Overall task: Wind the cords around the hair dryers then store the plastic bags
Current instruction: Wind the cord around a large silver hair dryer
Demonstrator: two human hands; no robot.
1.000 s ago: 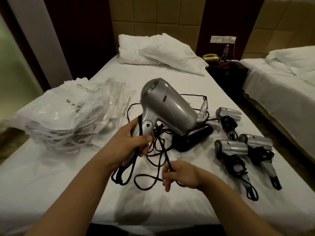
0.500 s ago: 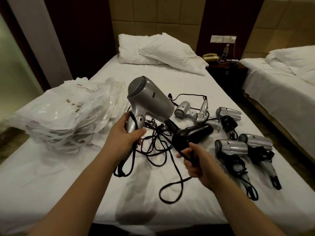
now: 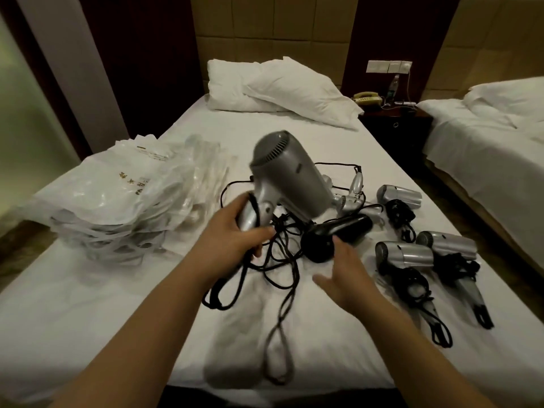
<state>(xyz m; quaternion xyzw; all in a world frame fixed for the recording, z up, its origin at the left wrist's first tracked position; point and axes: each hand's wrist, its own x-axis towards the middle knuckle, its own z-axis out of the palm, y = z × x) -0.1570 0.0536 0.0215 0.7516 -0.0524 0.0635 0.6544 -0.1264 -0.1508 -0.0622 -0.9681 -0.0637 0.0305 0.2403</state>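
Observation:
My left hand [image 3: 235, 240] grips the handle of a large silver hair dryer [image 3: 290, 178] held up over the bed, barrel pointing right. Its black cord [image 3: 282, 293] hangs from the handle in loose loops down across the sheet toward me. My right hand [image 3: 343, 275] hovers with fingers spread just right of the cord, holding nothing. A black hair dryer [image 3: 338, 234] lies behind it. Three silver dryers with wound cords [image 3: 406, 257] [image 3: 447, 245] [image 3: 399, 197] lie at the right. A pile of plastic bags [image 3: 123, 201] sits at the left.
A small silver dryer [image 3: 353, 198] with loose cord lies behind the black one. Pillows [image 3: 282, 89] rest at the head of the bed. A nightstand with a phone [image 3: 368, 98] and a second bed [image 3: 485, 136] stand to the right.
My right hand has let go of the cord and opened, dropping back toward me. The cord fell in a long loop on the sheet. My left hand turned the dryer slightly.

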